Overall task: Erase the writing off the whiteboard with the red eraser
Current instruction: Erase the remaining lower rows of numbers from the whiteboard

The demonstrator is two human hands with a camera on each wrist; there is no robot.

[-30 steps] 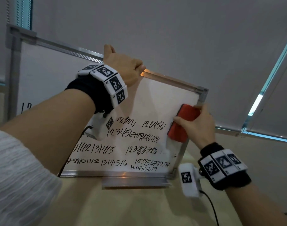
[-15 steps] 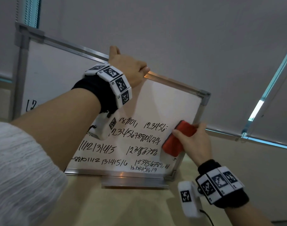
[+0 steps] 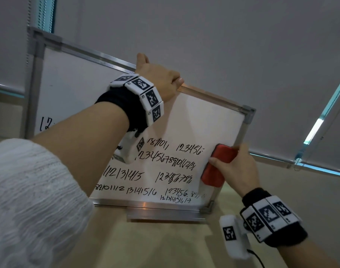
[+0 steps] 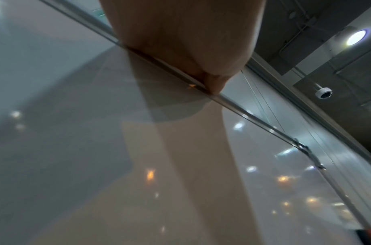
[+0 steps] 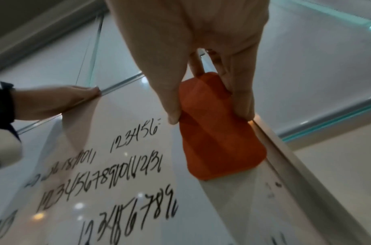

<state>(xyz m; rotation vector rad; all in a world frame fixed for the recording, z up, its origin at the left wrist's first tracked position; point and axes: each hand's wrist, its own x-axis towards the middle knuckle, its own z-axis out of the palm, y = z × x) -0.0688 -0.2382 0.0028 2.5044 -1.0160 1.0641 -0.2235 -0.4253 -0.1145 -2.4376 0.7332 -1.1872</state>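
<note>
A whiteboard [image 3: 204, 124] with a metal frame stands tilted on a beige table, its lower half covered with rows of black handwritten numbers [image 3: 171, 161]. My left hand [image 3: 159, 78] grips the board's top edge [image 4: 239, 102], fingers curled over the frame. My right hand [image 3: 237, 165] grips the red eraser [image 3: 217, 167] and presses it flat on the board beside the right frame, level with the lower rows. In the right wrist view the eraser [image 5: 213, 132] is pinched between thumb and fingers, with numbers [image 5: 109, 179] to its left. The board's upper part is wiped clean.
A marker ledge [image 3: 165, 214] runs along the board's bottom edge. Grey roller blinds [image 3: 223, 45] hang behind, with a window sill [image 3: 281, 161] at the right. The beige table [image 3: 155, 244] spreads in front of the board. A ceiling lamp [image 4: 357, 37] shows in the left wrist view.
My right hand has slid the eraser down along the board's right edge, from near the top right corner, wiping the row ends there. The left hand has kept its hold on the top edge.
</note>
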